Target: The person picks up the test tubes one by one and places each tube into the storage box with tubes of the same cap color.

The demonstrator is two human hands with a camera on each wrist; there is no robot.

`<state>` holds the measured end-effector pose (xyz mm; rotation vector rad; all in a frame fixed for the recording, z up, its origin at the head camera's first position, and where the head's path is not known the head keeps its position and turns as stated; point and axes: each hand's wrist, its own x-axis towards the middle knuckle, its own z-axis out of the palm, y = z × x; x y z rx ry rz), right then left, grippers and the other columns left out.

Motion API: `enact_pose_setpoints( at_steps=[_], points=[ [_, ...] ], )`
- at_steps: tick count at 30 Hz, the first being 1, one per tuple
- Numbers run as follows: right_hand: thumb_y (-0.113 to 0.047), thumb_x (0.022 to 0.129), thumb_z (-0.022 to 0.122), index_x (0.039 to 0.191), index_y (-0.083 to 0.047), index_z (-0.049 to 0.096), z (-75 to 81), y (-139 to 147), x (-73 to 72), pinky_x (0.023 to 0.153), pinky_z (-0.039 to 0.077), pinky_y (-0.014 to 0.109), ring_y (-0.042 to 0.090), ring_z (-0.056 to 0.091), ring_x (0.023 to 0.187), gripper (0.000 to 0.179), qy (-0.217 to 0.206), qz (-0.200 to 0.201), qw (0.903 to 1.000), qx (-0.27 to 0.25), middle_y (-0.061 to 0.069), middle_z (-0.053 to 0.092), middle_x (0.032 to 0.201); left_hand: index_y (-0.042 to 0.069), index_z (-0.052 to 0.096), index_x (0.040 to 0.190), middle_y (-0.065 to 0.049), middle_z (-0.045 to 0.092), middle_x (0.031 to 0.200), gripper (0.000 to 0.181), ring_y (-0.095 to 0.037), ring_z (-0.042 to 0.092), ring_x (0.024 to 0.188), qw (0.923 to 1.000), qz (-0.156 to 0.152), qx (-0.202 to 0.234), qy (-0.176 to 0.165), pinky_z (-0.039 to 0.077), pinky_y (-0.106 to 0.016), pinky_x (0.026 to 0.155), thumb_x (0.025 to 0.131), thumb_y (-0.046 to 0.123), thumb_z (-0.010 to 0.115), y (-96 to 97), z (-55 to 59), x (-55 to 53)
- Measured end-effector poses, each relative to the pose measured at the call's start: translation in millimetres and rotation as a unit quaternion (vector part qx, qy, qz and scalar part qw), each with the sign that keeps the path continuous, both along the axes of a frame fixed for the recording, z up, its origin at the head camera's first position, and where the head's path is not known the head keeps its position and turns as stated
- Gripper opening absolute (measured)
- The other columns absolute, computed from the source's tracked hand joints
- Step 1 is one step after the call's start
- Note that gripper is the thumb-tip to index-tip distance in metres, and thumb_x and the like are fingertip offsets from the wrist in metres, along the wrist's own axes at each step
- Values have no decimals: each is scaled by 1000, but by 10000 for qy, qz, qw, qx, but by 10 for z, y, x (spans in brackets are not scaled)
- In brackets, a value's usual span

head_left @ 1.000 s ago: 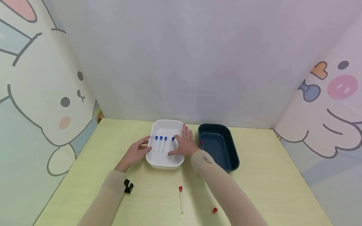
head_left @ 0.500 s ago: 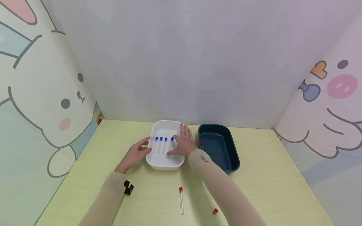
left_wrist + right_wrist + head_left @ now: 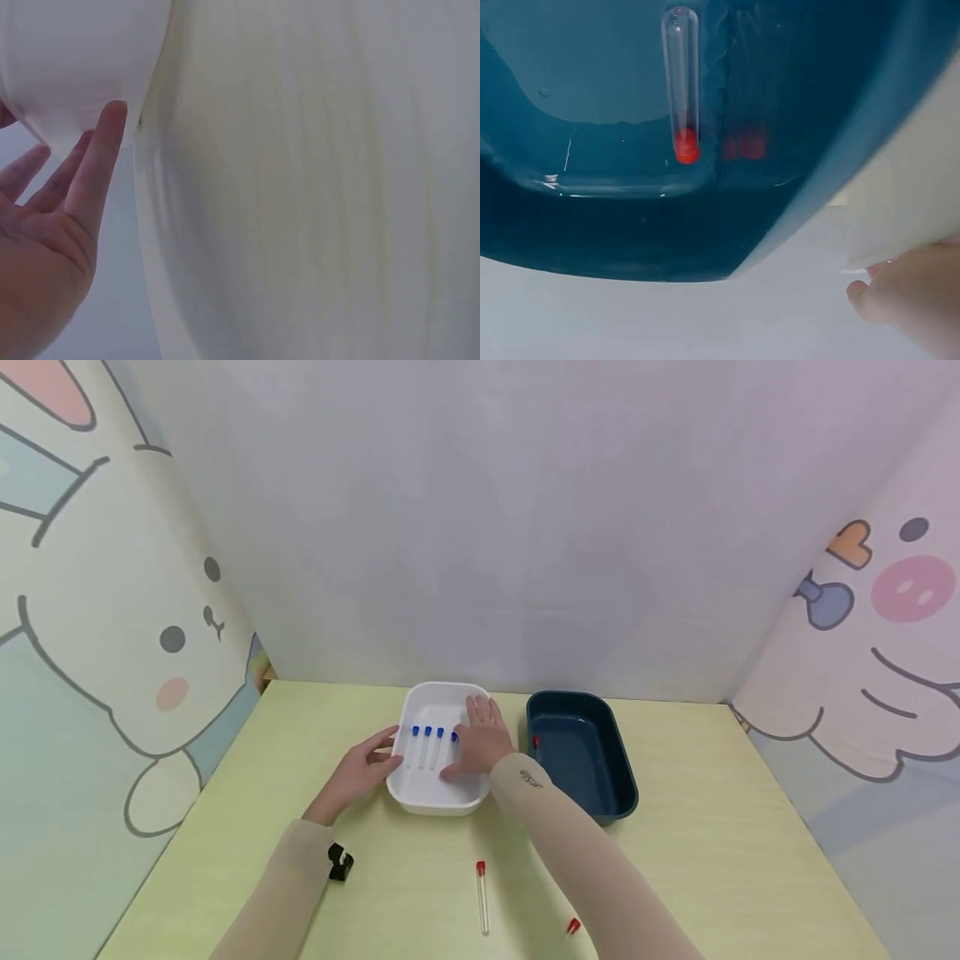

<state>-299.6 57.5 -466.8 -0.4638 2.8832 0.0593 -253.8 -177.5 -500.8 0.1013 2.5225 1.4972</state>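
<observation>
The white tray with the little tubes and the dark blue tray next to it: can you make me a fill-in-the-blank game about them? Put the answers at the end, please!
1. In the head view, the number of blue caps you can see is ____.
2. In the dark blue tray lies a tube whose cap is ____.
3. The left hand touches the tray that is coloured ____.

Missing words: four; red; white.

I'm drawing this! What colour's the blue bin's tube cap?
Red cap, clearest in the right wrist view.
</observation>
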Motion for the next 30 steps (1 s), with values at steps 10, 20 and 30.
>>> enact_pose_setpoints(
  at_steps=[10, 20, 30],
  points=[
    [-79, 78, 69, 152, -28, 53, -13, -6, 3, 134, -3, 49, 29, 5, 164, 91, 111, 7, 9999, 126, 9, 12, 176, 19, 36, 161, -21, 49, 155, 64, -40, 61, 131, 10000, -22, -35, 33, 63, -40, 94, 104, 24, 62, -11, 2, 2],
    [-78, 77, 71, 153, -23, 51, -49, 23, -14, 134, -5, 49, 29, 9, 164, 96, 142, -55, 9999, 0, 10, 15, 175, 18, 35, 162, -22, 49, 155, 64, -40, 62, 131, 10000, -46, -68, 47, 63, -39, 95, 104, 25, 62, 15, 18, 13],
    [-77, 77, 71, 155, -22, 49, 75, 20, 30, 135, -3, 49, 29, 11, 163, 98, -10, -5, 9998, -200, 10, 15, 175, 19, 35, 162, -22, 49, 155, 64, -40, 61, 131, 9999, -27, -153, 43, 63, -40, 96, 104, 24, 62, 25, 9, 4]
  ],
)
